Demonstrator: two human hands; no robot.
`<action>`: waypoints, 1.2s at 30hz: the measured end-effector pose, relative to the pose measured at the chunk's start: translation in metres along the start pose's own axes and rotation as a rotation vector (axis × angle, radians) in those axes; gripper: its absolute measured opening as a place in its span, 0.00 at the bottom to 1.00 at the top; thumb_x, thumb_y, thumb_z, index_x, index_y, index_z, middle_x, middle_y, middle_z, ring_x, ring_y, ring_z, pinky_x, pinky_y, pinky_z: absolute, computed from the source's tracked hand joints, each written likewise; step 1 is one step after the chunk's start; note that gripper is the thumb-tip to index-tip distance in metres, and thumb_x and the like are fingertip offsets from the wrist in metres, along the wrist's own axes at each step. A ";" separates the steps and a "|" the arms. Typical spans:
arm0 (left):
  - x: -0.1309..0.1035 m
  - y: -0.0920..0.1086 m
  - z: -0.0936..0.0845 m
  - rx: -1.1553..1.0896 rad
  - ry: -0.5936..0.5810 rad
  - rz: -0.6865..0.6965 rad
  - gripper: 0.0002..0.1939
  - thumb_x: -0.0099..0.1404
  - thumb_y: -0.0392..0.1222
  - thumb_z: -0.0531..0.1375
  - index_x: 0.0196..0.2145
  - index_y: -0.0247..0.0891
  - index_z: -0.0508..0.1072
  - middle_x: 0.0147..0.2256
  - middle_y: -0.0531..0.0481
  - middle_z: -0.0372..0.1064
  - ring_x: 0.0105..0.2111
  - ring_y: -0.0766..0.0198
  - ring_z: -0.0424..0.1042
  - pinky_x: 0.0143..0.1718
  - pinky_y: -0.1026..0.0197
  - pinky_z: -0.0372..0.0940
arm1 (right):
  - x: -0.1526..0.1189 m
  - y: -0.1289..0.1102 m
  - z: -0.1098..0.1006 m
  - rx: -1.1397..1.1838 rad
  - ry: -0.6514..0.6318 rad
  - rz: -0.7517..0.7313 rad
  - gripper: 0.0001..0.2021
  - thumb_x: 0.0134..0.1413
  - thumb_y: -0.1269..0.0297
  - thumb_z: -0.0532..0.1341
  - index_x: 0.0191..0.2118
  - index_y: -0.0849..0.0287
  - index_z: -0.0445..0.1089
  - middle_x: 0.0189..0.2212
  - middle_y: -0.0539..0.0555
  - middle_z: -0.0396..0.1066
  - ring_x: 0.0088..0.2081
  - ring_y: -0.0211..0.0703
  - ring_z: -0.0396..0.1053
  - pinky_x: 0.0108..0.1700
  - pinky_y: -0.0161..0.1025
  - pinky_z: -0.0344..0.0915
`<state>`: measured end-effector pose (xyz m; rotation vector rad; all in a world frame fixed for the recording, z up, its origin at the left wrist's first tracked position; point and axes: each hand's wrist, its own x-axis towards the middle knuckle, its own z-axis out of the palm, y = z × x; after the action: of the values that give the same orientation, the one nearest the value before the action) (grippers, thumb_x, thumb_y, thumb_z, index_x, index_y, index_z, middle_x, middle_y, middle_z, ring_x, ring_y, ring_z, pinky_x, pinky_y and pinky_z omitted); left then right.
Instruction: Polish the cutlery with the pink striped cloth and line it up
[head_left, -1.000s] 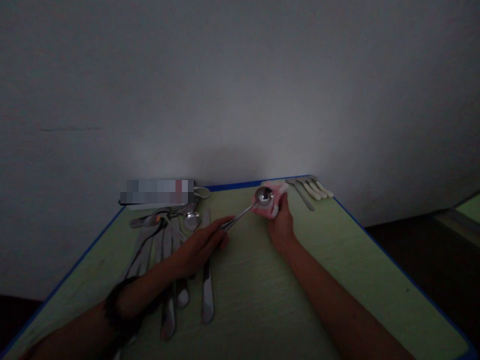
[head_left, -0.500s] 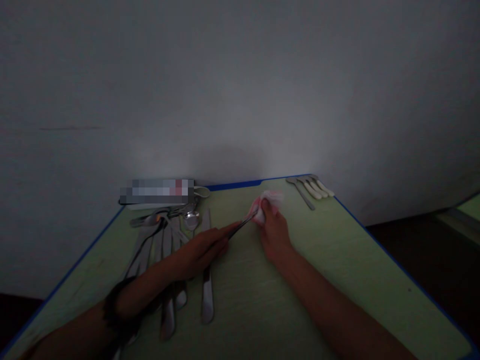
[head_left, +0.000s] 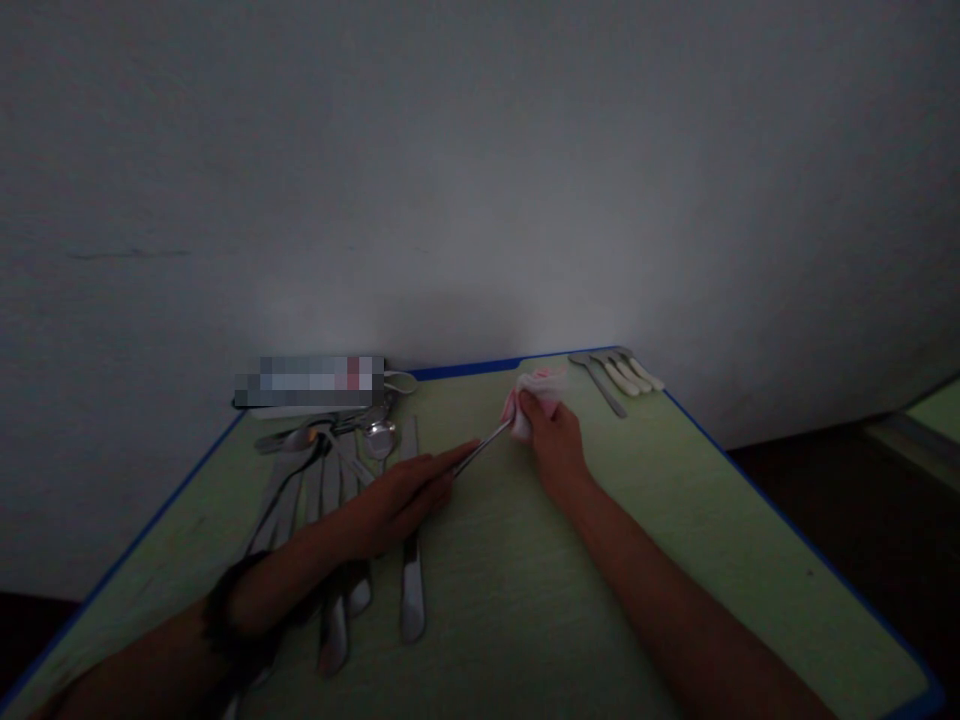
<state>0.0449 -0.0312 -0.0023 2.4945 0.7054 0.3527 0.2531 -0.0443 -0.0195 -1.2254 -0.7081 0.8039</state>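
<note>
My left hand (head_left: 411, 500) is closed on the handle of a thin metal utensil (head_left: 480, 449), index finger stretched along it. The utensil points up and right; its far end is hidden in a pink and white cloth (head_left: 541, 388). My right hand (head_left: 553, 440) pinches that cloth around the end, thumb on top. Just left of and below my left hand, a knife (head_left: 412, 595) lies lengthwise, partly covered by the hand. Several more knives (head_left: 332, 630), a shiny spoon (head_left: 381, 438) and other cutlery lie in a loose pile under and beyond my left forearm.
A box with a blurred-out label (head_left: 311, 408) stands at the table's back left corner. At the back right lie a metal utensil (head_left: 604, 388) and several with cream handles (head_left: 622, 378). A wall (head_left: 480, 180) rises behind the green, blue-edged table (head_left: 712, 540).
My right hand and the cloth have shifted slightly up and right along the utensil, and more of the cloth is spread out. The whole view has moved a little.
</note>
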 end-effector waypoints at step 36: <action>0.002 -0.002 0.007 0.118 0.032 0.008 0.26 0.68 0.41 0.43 0.63 0.43 0.46 0.36 0.48 0.70 0.34 0.62 0.69 0.38 0.60 0.63 | -0.031 0.000 0.024 0.310 -0.094 0.257 0.13 0.42 0.55 0.62 0.27 0.62 0.69 0.28 0.56 0.73 0.32 0.43 0.71 0.35 0.37 0.65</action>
<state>0.0481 -0.0319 -0.0093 2.6085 0.7485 0.3641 0.2164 -0.0577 -0.0154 -1.0119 -0.4829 1.1446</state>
